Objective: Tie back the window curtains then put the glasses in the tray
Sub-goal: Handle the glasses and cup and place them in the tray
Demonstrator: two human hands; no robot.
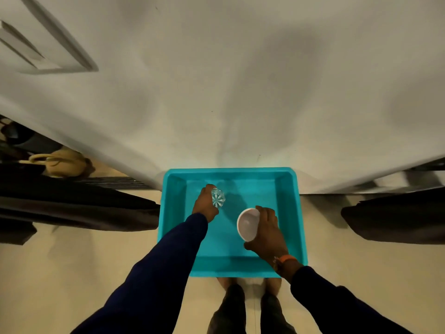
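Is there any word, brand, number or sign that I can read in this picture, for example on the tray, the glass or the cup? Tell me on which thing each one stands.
There is no readable text in this view.
Turquoise tray: plain, no label seen.
Clear glass in the left hand: only a cut pattern, no letters.
White cup in the right hand: plain.
Orange wristband: too small to tell.

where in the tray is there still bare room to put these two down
Bare floor of the teal tray shows along its far wall and in the far right corner, beyond the right hand gripping the white cup. The near strip lies under both arms. The left hand, holding the clear glass, crowds the left side.
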